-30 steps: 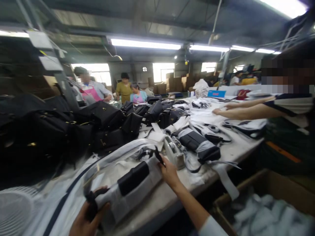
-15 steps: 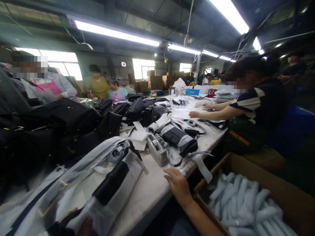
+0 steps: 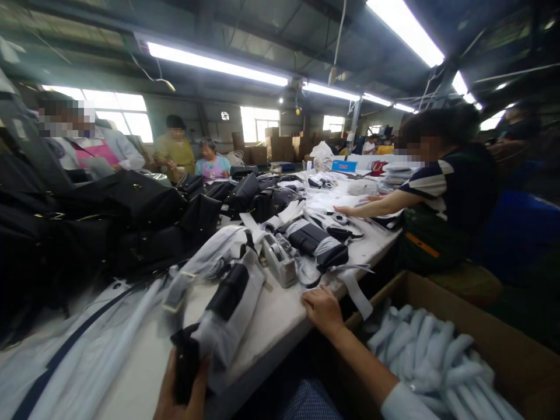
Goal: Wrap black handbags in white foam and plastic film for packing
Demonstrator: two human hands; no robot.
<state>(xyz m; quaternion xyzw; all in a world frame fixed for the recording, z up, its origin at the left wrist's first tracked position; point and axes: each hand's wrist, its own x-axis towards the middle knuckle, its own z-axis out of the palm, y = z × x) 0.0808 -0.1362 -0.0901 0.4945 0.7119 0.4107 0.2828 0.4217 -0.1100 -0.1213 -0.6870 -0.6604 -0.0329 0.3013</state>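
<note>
At the bottom, my left hand (image 3: 181, 385) grips the near end of a black handbag (image 3: 227, 291), thumb on one side and fingers on the other. White tissue wraps part of the bag, and a covered strap with a buckle (image 3: 178, 296) stands up along its left side. My right hand (image 3: 324, 309) is at the table's front edge with its fingers curled together; whatever they pinch, if anything, is too small to make out. A tape dispenser (image 3: 280, 262) stands just beyond that hand. Another black bag (image 3: 315, 242), banded with white wrapping, lies behind the dispenser.
Black bags (image 3: 126, 204) are heaped on the left. A cardboard box (image 3: 406, 286) of pale wrapped rolls (image 3: 429, 350) stands at my right. A co-worker (image 3: 446, 169) reaches over the table from the right; several other people are across it. Plastic sheeting (image 3: 96, 350) covers the near left.
The bag in my left hand has shifted right and away from me, and its buckled strap has swung upright. My right hand has moved slightly right, its fingers more curled. The co-worker's arms have moved.
</note>
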